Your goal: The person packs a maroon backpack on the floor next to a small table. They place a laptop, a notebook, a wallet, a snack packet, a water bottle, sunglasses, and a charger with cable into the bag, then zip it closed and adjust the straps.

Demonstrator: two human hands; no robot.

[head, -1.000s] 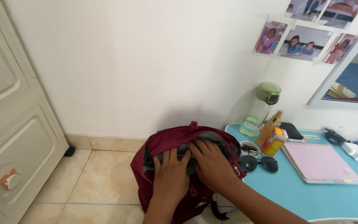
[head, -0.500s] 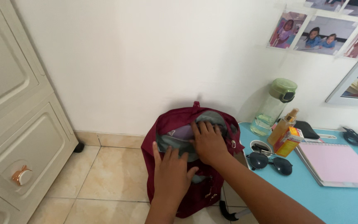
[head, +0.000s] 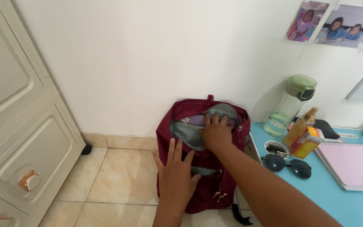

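Our two arms entered from the bottom edge, both bare from the forearm down, with no sleeve, cuff or glove in sight. Our left hand (head: 176,176) wore no ring, watch or bracelet that the camera caught, and its nails were short and unpainted. Our right hand (head: 216,133) was likewise unadorned, the wrist plain and the forearm uncovered right to the frame's edge.
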